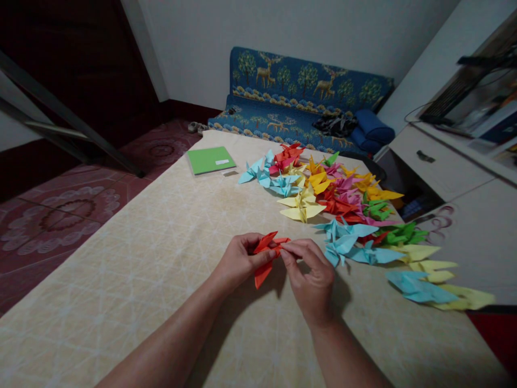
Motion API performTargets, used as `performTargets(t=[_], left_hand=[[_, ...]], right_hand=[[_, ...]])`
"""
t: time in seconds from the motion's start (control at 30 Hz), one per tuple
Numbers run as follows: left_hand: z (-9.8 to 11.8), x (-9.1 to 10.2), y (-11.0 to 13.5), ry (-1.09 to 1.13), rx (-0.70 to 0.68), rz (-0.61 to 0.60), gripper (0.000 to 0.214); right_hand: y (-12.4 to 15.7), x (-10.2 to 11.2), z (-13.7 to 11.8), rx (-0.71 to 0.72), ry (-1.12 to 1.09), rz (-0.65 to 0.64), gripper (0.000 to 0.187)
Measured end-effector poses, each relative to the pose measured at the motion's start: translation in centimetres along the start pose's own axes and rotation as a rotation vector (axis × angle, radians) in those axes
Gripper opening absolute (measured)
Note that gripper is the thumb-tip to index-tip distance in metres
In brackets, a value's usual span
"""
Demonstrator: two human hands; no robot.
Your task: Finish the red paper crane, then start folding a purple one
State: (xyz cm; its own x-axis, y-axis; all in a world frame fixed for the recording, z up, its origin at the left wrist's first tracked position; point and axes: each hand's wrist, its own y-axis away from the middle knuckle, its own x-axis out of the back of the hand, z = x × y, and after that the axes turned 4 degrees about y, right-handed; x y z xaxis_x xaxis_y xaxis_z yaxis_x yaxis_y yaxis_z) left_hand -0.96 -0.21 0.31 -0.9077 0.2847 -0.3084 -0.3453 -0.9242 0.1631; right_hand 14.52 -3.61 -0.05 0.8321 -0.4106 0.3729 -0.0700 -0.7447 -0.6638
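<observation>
Between my two hands, a little above the table, is a red-orange origami crane with its wings spread. My left hand grips its body between thumb and fingers. With thumb and forefinger my right hand pinches a narrow pointed end on the crane's right side; the very tip is hidden by the fingers. Just beyond my right hand lie light blue paper cranes. Farther back, yellow cranes, red cranes and orange cranes are heaped together with pink and green ones.
A stack of green square paper lies at the far left of the cloth-covered table. Behind the table stands a blue patterned sofa. A white cabinet borders the right side, and a metal ladder leans at the left.
</observation>
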Motion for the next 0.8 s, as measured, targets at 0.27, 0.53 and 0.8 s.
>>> performTargets(t=[0.27, 0.53, 0.8], left_hand=[[-0.35, 0.1, -0.02, -0.043, -0.018, -0.008, 0.033], [-0.39, -0.05, -0.1, -0.049, -0.031, 0.023, 0.036], [-0.44, 0.03, -0.01, -0.047, -0.045, 0.021, 0.032]], right_hand=[[0.11, 0.24, -0.16, -0.017, -0.065, -0.084, 0.026], [-0.06, 0.49, -0.55, -0.06, -0.11, -0.141, 0.026], [0.13, -0.27, -0.2, -0.112, -0.119, -0.105, 0.016]])
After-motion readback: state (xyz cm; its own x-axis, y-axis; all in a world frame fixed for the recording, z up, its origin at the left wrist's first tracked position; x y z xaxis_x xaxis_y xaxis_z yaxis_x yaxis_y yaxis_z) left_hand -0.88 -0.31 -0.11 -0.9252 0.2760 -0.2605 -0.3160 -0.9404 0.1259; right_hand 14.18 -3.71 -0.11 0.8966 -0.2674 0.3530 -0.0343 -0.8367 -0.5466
